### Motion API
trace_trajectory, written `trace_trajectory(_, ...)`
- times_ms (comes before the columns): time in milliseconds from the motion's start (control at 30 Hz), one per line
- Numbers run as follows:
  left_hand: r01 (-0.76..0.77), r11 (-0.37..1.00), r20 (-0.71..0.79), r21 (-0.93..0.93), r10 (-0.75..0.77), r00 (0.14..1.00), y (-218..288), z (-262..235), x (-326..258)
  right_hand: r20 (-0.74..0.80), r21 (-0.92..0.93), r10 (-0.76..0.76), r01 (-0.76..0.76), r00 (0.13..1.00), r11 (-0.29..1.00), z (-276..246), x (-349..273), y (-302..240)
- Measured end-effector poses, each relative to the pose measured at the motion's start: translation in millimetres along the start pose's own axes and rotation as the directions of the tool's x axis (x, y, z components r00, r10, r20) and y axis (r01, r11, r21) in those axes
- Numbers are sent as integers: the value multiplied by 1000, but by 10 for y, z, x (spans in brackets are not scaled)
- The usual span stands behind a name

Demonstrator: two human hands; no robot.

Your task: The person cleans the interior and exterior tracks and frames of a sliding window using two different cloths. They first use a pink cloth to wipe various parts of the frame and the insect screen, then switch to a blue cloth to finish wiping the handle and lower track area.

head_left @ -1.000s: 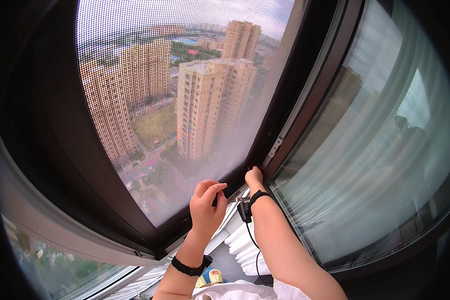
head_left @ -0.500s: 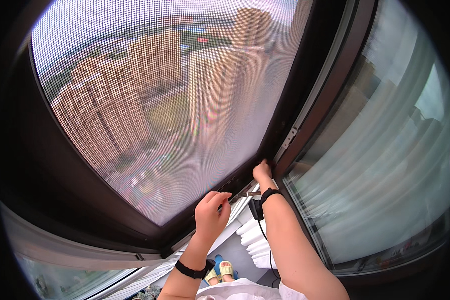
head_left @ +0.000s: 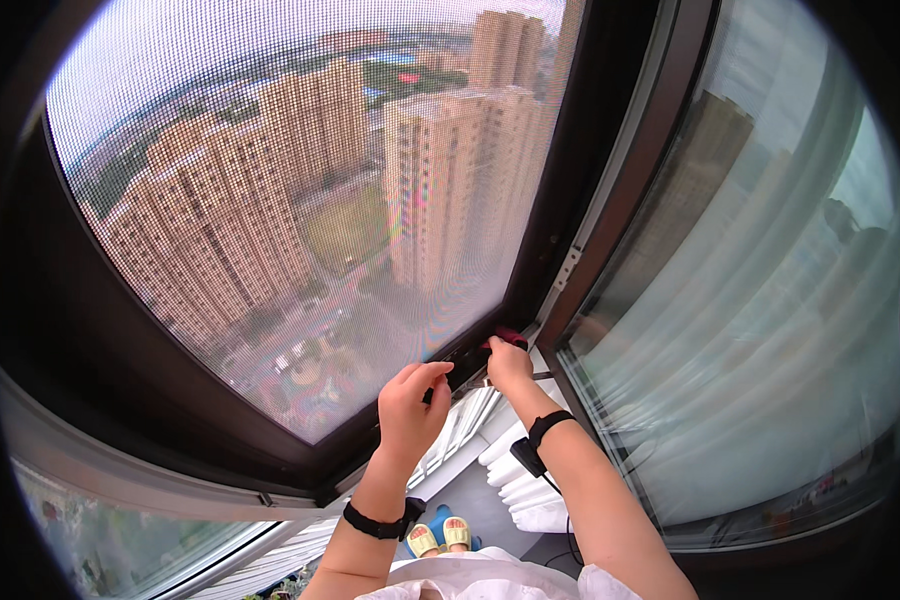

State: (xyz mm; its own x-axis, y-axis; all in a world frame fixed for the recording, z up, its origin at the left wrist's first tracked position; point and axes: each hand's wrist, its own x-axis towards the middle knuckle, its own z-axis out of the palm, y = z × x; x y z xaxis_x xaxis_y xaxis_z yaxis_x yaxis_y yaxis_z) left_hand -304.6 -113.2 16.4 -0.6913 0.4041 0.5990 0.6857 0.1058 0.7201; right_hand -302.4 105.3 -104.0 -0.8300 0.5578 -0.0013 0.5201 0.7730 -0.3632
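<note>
Both my hands are at the lower edge of a dark window frame [head_left: 365,448] that holds a mesh screen [head_left: 370,250]. My right hand [head_left: 511,365] is closed on a dark red, cloth-like thing [head_left: 511,338], pressed at the frame's lower right corner. It is mostly hidden by my fingers, so its kind is unclear. To its left, my left hand [head_left: 408,402] is curled, thumb and forefinger near each other, beside the lower frame bar. Something dark shows between these fingers; I cannot make it out. Each wrist wears a black band.
An opened glass sash [head_left: 730,330] with a brown frame stands on the right, reflecting a white curtain. A metal hinge piece [head_left: 568,268] sits on the frame's right side. Below are white curtain folds [head_left: 525,485], a grey floor and my feet in yellow slippers [head_left: 440,535].
My right hand has drawn back slightly left and down from the corner, and the dark red thing now shows at its fingers. My left hand has risen a little and shifted left.
</note>
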Motion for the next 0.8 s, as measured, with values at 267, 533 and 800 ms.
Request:
trace_trajectory(267, -67, 992, 17, 107, 65, 998, 165, -253, -36, 91, -191, 104, -85, 990, 978, -132, 355, -58)
trace_trajectory(533, -22, 967, -134, 255, 58, 989, 393, -794, -127, 90, -349, -136, 160, 987, 924, 360, -239, -599)
trace_trajectory(800, -97, 966, -242, 238, 156, 958, 696, -1059, -88, -57, -296, -447, 412, 893, 862, 367, -619, -562)
